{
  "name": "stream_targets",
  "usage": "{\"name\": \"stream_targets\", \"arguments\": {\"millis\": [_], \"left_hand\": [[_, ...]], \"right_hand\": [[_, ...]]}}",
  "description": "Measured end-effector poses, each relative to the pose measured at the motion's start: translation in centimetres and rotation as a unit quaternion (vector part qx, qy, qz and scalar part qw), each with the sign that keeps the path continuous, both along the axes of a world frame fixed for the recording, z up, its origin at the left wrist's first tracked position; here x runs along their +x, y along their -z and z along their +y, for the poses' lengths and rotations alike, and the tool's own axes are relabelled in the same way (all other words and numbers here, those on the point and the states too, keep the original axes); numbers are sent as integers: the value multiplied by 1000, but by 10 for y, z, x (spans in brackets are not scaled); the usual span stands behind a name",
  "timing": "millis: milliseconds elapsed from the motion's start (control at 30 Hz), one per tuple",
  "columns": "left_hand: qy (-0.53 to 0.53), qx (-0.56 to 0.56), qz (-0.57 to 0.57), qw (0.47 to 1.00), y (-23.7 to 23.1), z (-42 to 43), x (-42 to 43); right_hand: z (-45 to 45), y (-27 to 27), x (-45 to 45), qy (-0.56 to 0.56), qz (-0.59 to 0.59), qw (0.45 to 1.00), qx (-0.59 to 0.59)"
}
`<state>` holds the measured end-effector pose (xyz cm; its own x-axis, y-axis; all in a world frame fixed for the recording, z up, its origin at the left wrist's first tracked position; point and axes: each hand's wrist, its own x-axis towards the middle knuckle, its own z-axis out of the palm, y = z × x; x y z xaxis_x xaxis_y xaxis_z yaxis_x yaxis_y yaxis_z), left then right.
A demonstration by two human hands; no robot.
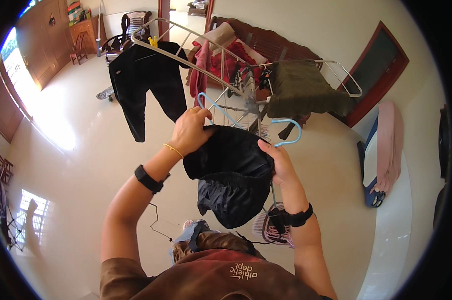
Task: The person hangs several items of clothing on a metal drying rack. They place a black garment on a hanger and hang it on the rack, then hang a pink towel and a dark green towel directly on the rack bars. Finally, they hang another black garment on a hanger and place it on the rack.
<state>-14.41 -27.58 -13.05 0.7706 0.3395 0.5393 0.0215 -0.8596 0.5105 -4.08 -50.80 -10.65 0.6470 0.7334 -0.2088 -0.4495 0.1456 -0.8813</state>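
Note:
A black garment (233, 157) with a gathered opening hangs between my two hands. My left hand (192, 131) grips the left end of its upper edge, and my right hand (280, 161) grips the right end with the thumb on top. A light blue hanger (220, 108) shows behind the garment near my left hand. The hook of a light blue hanger (299, 131) sticks out above my right hand; whether both parts are one hanger, I cannot tell. Past my hands stands a metal drying rack (199, 69). Black trousers (151, 75) hang on its left side by a yellow clothes peg (153, 41).
A dark green cloth (297, 86) and a pink cloth (200, 71) hang on the rack. Behind it is a wooden bench (282, 45) with red bedding. A basket (259, 227) with hangers stands on the floor by my right forearm. A pink cloth (391, 142) lies over an object at the right wall.

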Motion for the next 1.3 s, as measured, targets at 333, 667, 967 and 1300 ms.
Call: {"name": "stream_targets", "arguments": {"millis": [333, 667, 967, 1300], "left_hand": [[116, -150, 273, 943, 48, -31, -17], [231, -268, 88, 931, -28, -66, 8], [103, -75, 15, 992, 48, -27, -22], [290, -798, 20, 527, 8, -8, -6]], "right_hand": [[-10, 4, 11, -54, -205, 975, -60], [20, 49, -5, -81, -311, 943, -80], [28, 12, -14, -1, -65, 995, 71], [27, 42, 13, -41, -577, 737, -348]]}}
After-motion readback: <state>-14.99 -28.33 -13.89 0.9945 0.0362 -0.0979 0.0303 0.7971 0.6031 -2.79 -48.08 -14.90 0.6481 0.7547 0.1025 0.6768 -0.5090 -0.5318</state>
